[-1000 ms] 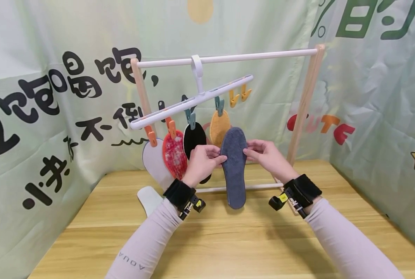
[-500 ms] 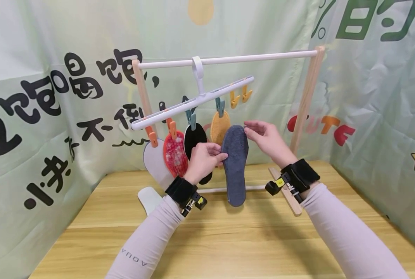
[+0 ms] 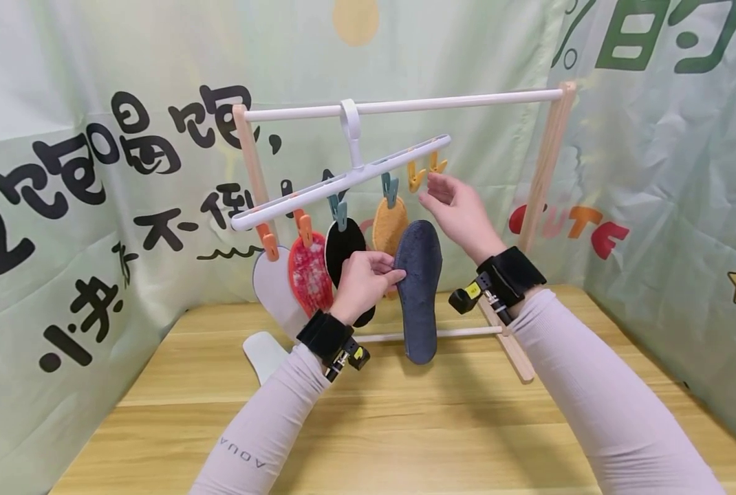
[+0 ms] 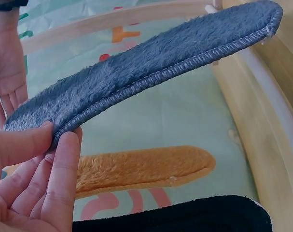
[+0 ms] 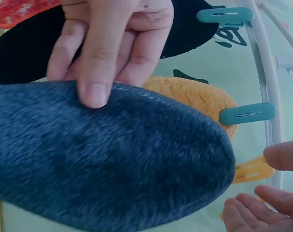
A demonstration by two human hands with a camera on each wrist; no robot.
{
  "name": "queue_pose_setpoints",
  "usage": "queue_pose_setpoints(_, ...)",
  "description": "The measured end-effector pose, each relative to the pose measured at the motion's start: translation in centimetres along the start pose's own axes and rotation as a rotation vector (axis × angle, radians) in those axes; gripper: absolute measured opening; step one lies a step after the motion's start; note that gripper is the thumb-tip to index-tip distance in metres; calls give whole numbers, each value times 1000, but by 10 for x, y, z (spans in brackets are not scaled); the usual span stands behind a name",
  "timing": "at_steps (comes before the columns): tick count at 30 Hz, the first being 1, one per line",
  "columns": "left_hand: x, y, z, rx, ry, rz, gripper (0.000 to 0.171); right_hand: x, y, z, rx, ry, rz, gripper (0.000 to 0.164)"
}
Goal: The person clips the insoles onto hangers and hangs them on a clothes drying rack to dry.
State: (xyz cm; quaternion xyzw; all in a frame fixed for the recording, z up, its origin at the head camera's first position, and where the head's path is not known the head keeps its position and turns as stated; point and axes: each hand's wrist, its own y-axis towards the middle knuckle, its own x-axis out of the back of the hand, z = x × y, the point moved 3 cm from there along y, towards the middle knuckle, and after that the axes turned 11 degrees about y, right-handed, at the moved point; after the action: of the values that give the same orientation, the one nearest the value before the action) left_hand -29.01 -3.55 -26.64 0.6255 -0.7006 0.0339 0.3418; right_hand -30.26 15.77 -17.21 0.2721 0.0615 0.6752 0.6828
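Observation:
My left hand [image 3: 363, 283] pinches the left edge of a fuzzy dark blue-grey insole [image 3: 419, 295] between thumb and fingers. The insole hangs upright, wide end up, below the white hanger [image 3: 343, 182]. My right hand [image 3: 459, 214] is above and right of the insole, fingers loosely bent and holding nothing. Its fingertips are just below two yellow clips [image 3: 415, 177] on the hanger's right end. In the right wrist view, one yellow clip [image 5: 255, 169] shows between the insole's tip and the thumb. A mustard insole [image 3: 389, 223] hangs from a teal clip [image 3: 390, 191] behind the dark one.
From the hanger's left side hang a black insole [image 3: 343, 244], a red mottled insole [image 3: 312, 275] and a pale insole [image 3: 275, 282]. A wood-and-white rack [image 3: 455, 103] carries the hanger. Another pale insole [image 3: 265, 350] lies on the wooden table [image 3: 405, 426], left.
My right hand has let go of the insole's right edge and moved up towards the yellow clips. The left hand keeps its pinch, and the insole has shifted slightly up and right.

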Motion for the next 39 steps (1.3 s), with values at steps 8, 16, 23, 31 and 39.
queue_pose_setpoints(8, 0, 2, 1, -2, 10, -5, 15, -8, 15, 9, -30, 29, -18, 62)
queue_pose_setpoints(16, -2, 3, 3, -13, 3, 2, 16, -13, 23, 9, -36, 49, 3, 61)
queue_pose_setpoints(23, -1, 3, 1, -12, 4, -4, 17, -14, 24, 11, -28, 34, 6, 57)
queue_pose_setpoints(31, -3, 4, 1, -11, 6, -12, 17, -12, 18, 10, 5, -1, 11, 53)
queue_pose_setpoints(39, -2, 4, 2, -10, -10, -14, 16, -11, 10, 9, 53, 44, 17, 49)
